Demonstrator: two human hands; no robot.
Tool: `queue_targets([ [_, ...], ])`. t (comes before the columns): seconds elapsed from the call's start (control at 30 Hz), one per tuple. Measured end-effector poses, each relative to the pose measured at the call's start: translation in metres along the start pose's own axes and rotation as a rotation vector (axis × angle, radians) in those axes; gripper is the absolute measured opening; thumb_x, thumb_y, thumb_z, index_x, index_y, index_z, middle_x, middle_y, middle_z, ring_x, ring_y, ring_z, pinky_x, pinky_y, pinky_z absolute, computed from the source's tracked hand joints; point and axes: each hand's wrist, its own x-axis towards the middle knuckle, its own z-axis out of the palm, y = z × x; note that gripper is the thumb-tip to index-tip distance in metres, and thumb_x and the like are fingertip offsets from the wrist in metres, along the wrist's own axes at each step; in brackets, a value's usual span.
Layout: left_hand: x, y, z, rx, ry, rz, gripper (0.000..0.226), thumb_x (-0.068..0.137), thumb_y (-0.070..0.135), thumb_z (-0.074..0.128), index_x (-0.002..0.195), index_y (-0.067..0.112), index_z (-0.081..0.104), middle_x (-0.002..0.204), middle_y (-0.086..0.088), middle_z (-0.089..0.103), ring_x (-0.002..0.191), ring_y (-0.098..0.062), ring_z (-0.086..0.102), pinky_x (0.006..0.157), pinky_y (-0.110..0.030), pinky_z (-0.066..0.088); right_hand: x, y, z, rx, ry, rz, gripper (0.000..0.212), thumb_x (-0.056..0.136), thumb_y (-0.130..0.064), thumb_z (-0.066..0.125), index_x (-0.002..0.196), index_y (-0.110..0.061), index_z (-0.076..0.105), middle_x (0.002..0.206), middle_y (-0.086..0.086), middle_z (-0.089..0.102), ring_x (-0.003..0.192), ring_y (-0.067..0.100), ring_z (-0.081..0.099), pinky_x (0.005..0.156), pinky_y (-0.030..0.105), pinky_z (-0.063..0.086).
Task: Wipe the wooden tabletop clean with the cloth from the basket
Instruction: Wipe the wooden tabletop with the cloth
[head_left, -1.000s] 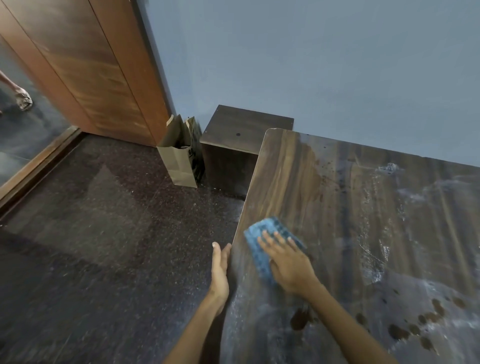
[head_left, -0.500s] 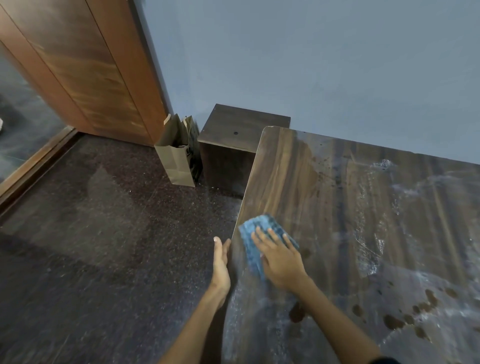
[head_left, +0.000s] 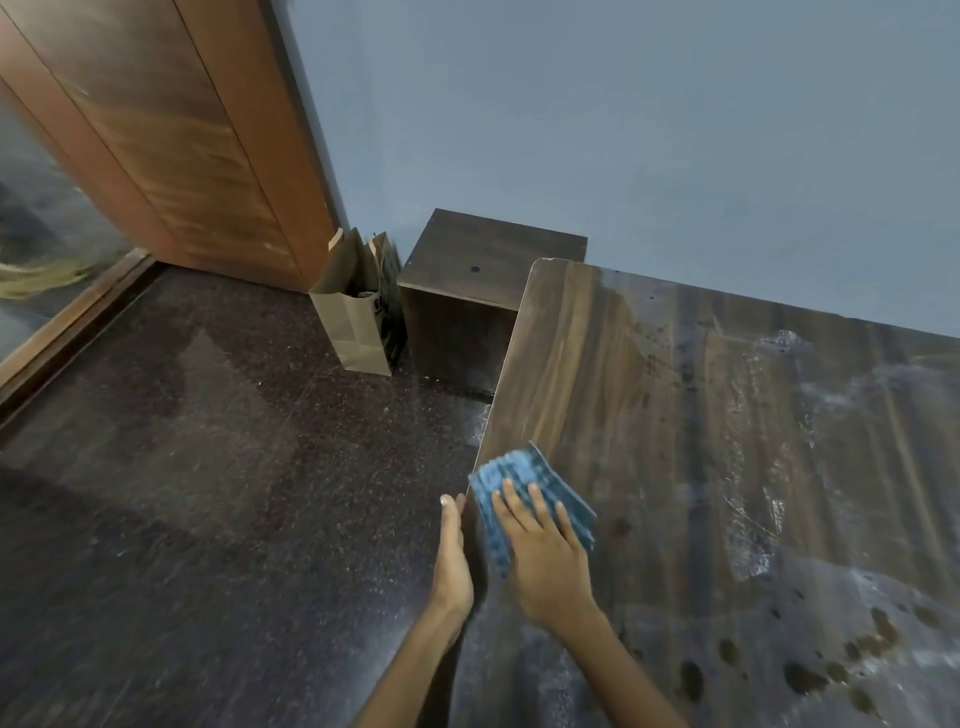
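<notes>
A folded blue cloth lies on the wooden tabletop right at its left edge. My right hand lies flat on the cloth, fingers spread, pressing it onto the wood. My left hand is held flat and upright against the table's left edge, just beside the cloth, with nothing in it. The tabletop shows whitish smears in the middle and right and dark brown spots at the lower right. No basket is in view.
A dark wooden box stands on the floor at the table's far left corner, with a brown paper bag beside it. A wooden door panel stands at the left. A blue wall runs behind the table.
My right hand has slid the cloth leftward to the table's left edge. My left hand stays against that edge.
</notes>
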Motion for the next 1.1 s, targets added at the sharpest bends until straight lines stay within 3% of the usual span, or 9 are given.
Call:
queue_targets([
  [0.1, 0.004, -0.002, -0.003, 0.006, 0.037, -0.011, 0.068, 0.091, 0.054, 0.019, 0.142, 0.011, 0.030, 0.138, -0.002, 0.042, 0.120, -0.014, 0.045, 0.099, -0.028, 0.034, 0.014, 0.015, -0.005, -0.026, -0.004, 0.019, 0.060, 0.090, -0.032, 0.033, 0.149, -0.024, 0.022, 0.154, -0.009, 0.014, 0.144, 0.019, 0.010, 0.113, 0.040, 0.007],
  [0.27, 0.003, -0.003, -0.004, 0.069, 0.050, -0.019, 0.070, 0.091, 0.056, 0.016, 0.145, 0.013, 0.024, 0.148, -0.002, 0.031, 0.132, -0.015, 0.034, 0.105, -0.027, 0.027, 0.106, 0.026, -0.035, -0.038, -0.144, 0.160, 0.070, 0.097, -0.028, 0.043, 0.151, -0.021, -0.002, 0.158, -0.004, -0.007, 0.145, 0.025, -0.007, 0.117, 0.043, -0.002],
  [0.47, 0.007, -0.008, -0.002, 0.072, 0.086, 0.024, 0.074, 0.089, 0.057, 0.018, 0.144, 0.009, 0.024, 0.148, -0.004, 0.029, 0.135, -0.016, 0.030, 0.113, -0.031, 0.022, 0.060, 0.016, -0.025, -0.040, -0.154, -0.093, 0.065, 0.096, -0.026, 0.042, 0.151, -0.023, 0.007, 0.159, -0.004, -0.002, 0.145, 0.022, -0.005, 0.116, 0.040, -0.004],
  [0.6, 0.010, -0.009, -0.004, 0.060, 0.110, 0.029, 0.072, 0.091, 0.056, 0.016, 0.143, 0.007, 0.027, 0.149, -0.008, 0.030, 0.136, -0.017, 0.029, 0.113, -0.031, 0.019, -0.034, 0.032, -0.005, -0.004, -0.065, -0.178, 0.056, 0.082, -0.031, 0.039, 0.137, -0.029, 0.046, 0.144, -0.011, 0.043, 0.132, 0.010, 0.041, 0.102, 0.034, 0.041],
  [0.7, 0.009, -0.006, -0.008, 0.065, 0.090, 0.018, 0.069, 0.093, 0.053, 0.013, 0.143, 0.008, 0.028, 0.148, -0.006, 0.030, 0.137, -0.018, 0.027, 0.107, -0.026, 0.020, -0.031, 0.068, -0.009, -0.011, -0.069, 0.029, 0.053, 0.087, -0.035, 0.035, 0.139, -0.027, 0.044, 0.145, -0.009, 0.042, 0.130, 0.016, 0.045, 0.096, 0.038, 0.044],
  [0.77, 0.007, -0.004, -0.008, 0.075, 0.079, 0.020, 0.069, 0.094, 0.053, 0.011, 0.143, 0.008, 0.029, 0.149, -0.008, 0.029, 0.138, -0.019, 0.026, 0.109, -0.030, 0.020, -0.001, 0.072, -0.020, -0.046, -0.023, 0.156, 0.057, 0.092, -0.036, 0.020, 0.146, -0.020, 0.032, 0.152, -0.002, 0.027, 0.138, 0.024, 0.033, 0.104, 0.043, 0.036],
  [0.83, 0.006, -0.002, -0.008, 0.075, 0.071, 0.017, 0.069, 0.094, 0.053, 0.010, 0.143, 0.007, 0.028, 0.149, -0.010, 0.029, 0.137, -0.020, 0.028, 0.108, -0.031, 0.022, 0.032, 0.060, -0.023, -0.014, -0.051, 0.226, 0.054, 0.099, -0.034, 0.012, 0.151, -0.019, 0.004, 0.157, -0.001, -0.004, 0.145, 0.025, 0.000, 0.116, 0.042, 0.006],
  [0.93, 0.005, -0.002, -0.007, 0.056, 0.069, 0.016, 0.068, 0.095, 0.051, 0.010, 0.142, 0.004, 0.028, 0.146, -0.010, 0.034, 0.134, -0.020, 0.033, 0.100, -0.026, 0.027, 0.046, 0.021, -0.013, -0.014, -0.043, 0.135, 0.055, 0.102, -0.028, 0.018, 0.149, -0.020, -0.009, 0.153, -0.001, -0.021, 0.142, 0.026, -0.019, 0.107, 0.041, -0.021],
  [1.1, 0.002, -0.001, -0.011, 0.000, 0.032, 0.010, 0.081, 0.090, 0.064, 0.013, 0.130, 0.003, 0.047, 0.133, -0.016, 0.051, 0.120, -0.025, 0.050, 0.104, -0.036, 0.036, -0.027, -0.003, 0.016, 0.010, -0.064, -0.202, 0.052, 0.092, -0.032, 0.033, 0.143, -0.020, 0.037, 0.148, -0.003, 0.037, 0.138, 0.022, 0.029, 0.113, 0.043, 0.020],
])
